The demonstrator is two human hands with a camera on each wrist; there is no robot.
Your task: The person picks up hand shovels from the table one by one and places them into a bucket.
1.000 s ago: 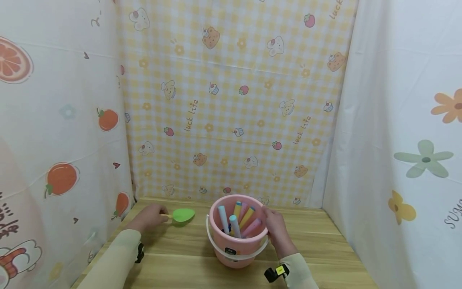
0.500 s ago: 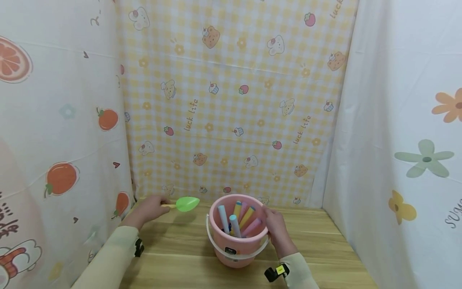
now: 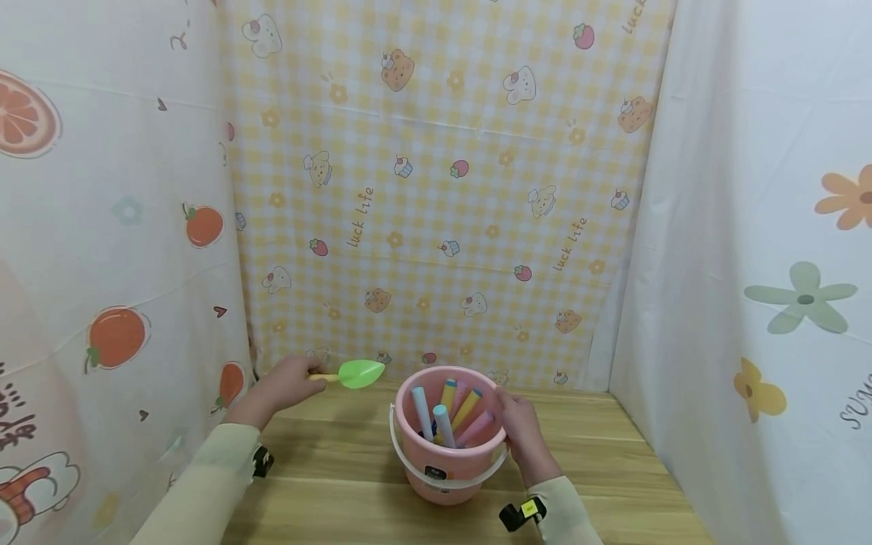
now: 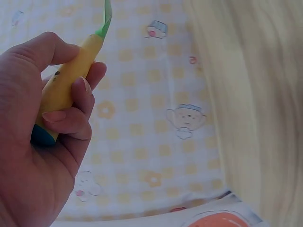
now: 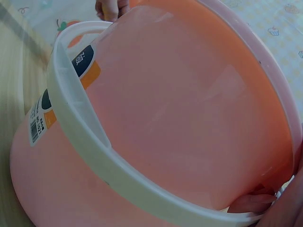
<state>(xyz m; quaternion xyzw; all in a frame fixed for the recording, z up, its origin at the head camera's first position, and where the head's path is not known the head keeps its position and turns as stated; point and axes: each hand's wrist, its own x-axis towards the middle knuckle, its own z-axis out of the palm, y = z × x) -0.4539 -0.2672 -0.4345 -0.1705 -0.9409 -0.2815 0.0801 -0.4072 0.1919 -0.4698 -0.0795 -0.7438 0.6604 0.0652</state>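
Observation:
My left hand (image 3: 289, 382) grips a small toy shovel by its yellow handle (image 4: 71, 75), which has a blue-green end. The green blade (image 3: 361, 373) points right, raised above the table toward the back. At the middle of the table stands a pink bucket (image 3: 443, 478) with a white carrying handle (image 5: 118, 165) hanging down its front. Several thick pale-blue, yellow and pink rods (image 3: 443, 425) stick up inside it; their lower ends are hidden. My right hand (image 3: 521, 435) holds the bucket's rim on its right side, fingers partly hidden by the bucket.
The wood-grain table (image 3: 327, 499) lies beneath the bucket. A yellow checked cloth (image 3: 436, 227) hangs behind it. White printed cloths stand at the left (image 3: 170, 272) and right (image 3: 702, 227) sides.
My left hand has lifted the toy shovel from low over the table, moving it upward and slightly right. The bucket and my right hand have stayed in place.

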